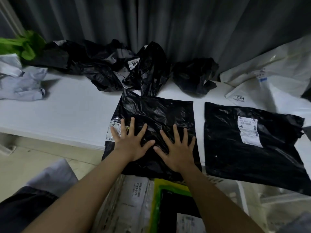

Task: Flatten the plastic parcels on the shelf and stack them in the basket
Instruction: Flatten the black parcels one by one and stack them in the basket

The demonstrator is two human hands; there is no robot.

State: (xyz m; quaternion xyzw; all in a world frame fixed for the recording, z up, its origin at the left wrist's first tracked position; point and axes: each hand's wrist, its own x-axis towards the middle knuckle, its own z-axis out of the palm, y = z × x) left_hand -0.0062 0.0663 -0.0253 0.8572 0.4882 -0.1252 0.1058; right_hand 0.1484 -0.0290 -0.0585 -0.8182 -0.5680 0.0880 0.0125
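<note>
A black plastic parcel (161,111) lies spread on the white shelf (64,111), its near edge hanging over the front. My left hand (130,142) and my right hand (176,148) press flat on it side by side, fingers spread. A second flat black parcel (249,158) with a white label lies to the right. Several crumpled black parcels (101,68) sit at the back of the shelf. Below the shelf's edge, the white basket (107,207) holds flat parcels, white, green and black.
White parcels (272,71) pile up at the back right, one marked 7004. Crumpled pale parcels (23,81) and a green bag (28,44) lie at the far left. A grey curtain (168,22) hangs behind the shelf. Tiled floor shows lower left.
</note>
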